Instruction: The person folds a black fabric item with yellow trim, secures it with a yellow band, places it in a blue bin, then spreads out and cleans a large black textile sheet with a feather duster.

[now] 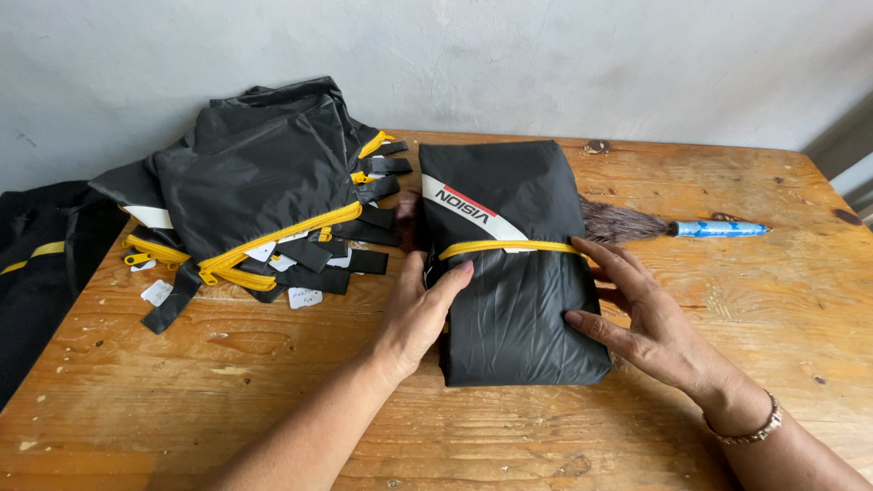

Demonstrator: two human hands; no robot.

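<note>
A folded black garment packet (514,300) with a yellow zipper band and a white stripe lies in the middle of the wooden table (273,391). My left hand (420,314) presses against its left edge, thumb up on the yellow zipper. My right hand (646,314) rests flat on its right side, fingers spread over the edge. Neither hand lifts it.
A heap of similar black folded garments (264,191) with yellow zippers and white paper tags sits at the table's left rear. A feather duster (673,225) with a blue handle lies behind the packet. More black fabric (41,264) hangs off the left edge. A grey wall stands behind.
</note>
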